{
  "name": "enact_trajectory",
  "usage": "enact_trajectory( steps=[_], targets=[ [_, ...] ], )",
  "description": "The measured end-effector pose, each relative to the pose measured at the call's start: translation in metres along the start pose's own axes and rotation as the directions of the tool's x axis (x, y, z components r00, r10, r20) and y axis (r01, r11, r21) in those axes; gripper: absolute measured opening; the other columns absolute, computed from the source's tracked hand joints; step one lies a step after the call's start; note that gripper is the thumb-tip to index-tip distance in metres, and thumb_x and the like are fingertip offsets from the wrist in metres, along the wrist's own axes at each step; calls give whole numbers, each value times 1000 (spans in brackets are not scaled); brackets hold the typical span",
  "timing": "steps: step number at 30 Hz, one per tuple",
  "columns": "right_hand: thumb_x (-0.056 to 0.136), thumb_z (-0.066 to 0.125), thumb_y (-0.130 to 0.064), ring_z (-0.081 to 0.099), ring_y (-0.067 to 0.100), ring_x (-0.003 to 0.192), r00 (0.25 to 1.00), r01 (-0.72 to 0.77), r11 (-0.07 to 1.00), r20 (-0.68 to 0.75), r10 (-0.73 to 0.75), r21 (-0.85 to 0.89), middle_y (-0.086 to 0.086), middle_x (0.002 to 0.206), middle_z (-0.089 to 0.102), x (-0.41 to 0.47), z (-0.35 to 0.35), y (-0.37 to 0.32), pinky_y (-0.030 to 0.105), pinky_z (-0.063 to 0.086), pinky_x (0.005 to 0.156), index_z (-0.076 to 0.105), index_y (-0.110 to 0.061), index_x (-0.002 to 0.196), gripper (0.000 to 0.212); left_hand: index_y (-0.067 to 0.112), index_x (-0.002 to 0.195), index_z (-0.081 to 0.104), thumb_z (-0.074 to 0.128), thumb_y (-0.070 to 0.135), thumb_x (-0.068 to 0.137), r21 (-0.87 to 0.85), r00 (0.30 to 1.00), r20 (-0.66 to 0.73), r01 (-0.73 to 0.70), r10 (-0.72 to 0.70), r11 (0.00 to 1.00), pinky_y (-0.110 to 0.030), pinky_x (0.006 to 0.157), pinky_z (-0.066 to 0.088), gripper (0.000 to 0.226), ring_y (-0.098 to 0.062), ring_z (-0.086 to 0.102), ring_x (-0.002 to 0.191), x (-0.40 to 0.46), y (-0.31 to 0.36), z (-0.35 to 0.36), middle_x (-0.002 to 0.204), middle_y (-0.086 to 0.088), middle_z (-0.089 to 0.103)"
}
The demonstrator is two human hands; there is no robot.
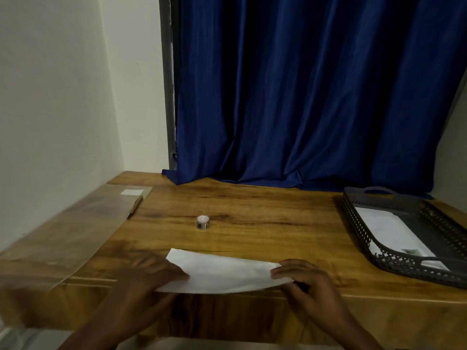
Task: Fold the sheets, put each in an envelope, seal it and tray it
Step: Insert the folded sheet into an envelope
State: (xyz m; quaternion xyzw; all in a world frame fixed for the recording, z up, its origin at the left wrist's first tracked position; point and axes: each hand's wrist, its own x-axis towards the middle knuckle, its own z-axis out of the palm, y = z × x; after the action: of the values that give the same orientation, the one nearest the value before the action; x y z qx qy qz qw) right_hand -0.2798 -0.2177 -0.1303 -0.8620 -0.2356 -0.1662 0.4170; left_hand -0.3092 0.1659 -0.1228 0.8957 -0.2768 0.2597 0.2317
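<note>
Folding step: your left hand [151,276] and right hand [303,276] grip the ends of the bowed sheet [227,271] at the counter's [252,210] near edge; next likely calls for pressing the crease flat.

The sheet [222,274] is white; the table [252,210] honey-brown with dark grain streaks. Deep blue curtain [303,97], off-white wall [63,97], dark grey lattice-pierced tray [358,223], white envelope [394,231].

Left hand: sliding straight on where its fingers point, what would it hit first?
The left hand, already on the sheet, points right across it, so it would probably meet the right hand first; depth is unclear.
</note>
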Motion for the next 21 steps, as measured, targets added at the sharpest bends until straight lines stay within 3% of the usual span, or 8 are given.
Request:
enact_trajectory(
  steps=[3,5,8,10,11,14,18,21],
  targets=[
    [91,69,-17,72,11,75,978,-157,942,-84,190,297,1,82,78,11,-15,-15,23,54,65,82,-22,83,16,47,105,73,75,43,85,-297,957,-102,232,-272,926,-19,81,53,21,-2,67,99,11,5,-2,106,22,72],
    [93,65,-6,68,8,62,944,-214,879,-143,299,426,3,70,75,19,-23,-20,17,48,54,79,-13,79,21,43,96,74,84,30,82,-428,894,-159,319,-418,845,-17,70,55,22,-2,69,91,26,9,0,96,21,74],
    [96,62,-16,76,19,78,896,-296,804,-141,420,515,4,88,79,35,-30,-26,30,60,63,75,-12,97,14,33,109,67,79,12,84,-557,827,-156,377,-540,740,-22,66,59,35,-7,72,87,54,15,6,94,13,75],
    [96,64,-21,76,22,84,875,-336,804,-153,458,490,5,94,79,48,-27,-19,43,63,73,73,-17,103,13,34,118,59,77,12,86,-590,804,-127,409,-581,696,-23,63,58,43,-9,72,80,70,13,13,88,5,75],
    [95,66,-23,76,21,86,870,-357,824,-166,465,441,5,97,78,54,-24,-12,42,63,75,72,-19,108,14,36,122,56,78,15,86,-581,795,-117,431,-595,690,-23,64,56,47,-10,71,78,75,10,17,84,1,74],
    [93,71,-30,68,12,88,879,-421,899,-194,437,117,-3,103,72,69,-11,7,19,55,71,57,-27,131,40,36,127,52,79,21,86,-442,792,-94,509,-603,738,-24,66,49,52,-10,68,73,81,-7,27,76,0,70],
    [96,58,-45,67,15,102,930,-368,795,-199,310,-483,-4,123,68,69,12,16,33,56,81,47,-29,143,51,32,126,54,78,28,86,-159,827,-61,544,-558,824,-23,58,48,46,-1,64,66,73,-23,35,69,7,67],
    [99,49,-50,64,17,106,943,-330,673,-198,268,-662,0,130,61,67,18,16,32,56,81,41,-27,147,54,34,121,61,76,29,85,-62,852,-40,520,-523,852,-24,60,49,39,-1,62,64,71,-27,40,69,11,65]
  ],
)
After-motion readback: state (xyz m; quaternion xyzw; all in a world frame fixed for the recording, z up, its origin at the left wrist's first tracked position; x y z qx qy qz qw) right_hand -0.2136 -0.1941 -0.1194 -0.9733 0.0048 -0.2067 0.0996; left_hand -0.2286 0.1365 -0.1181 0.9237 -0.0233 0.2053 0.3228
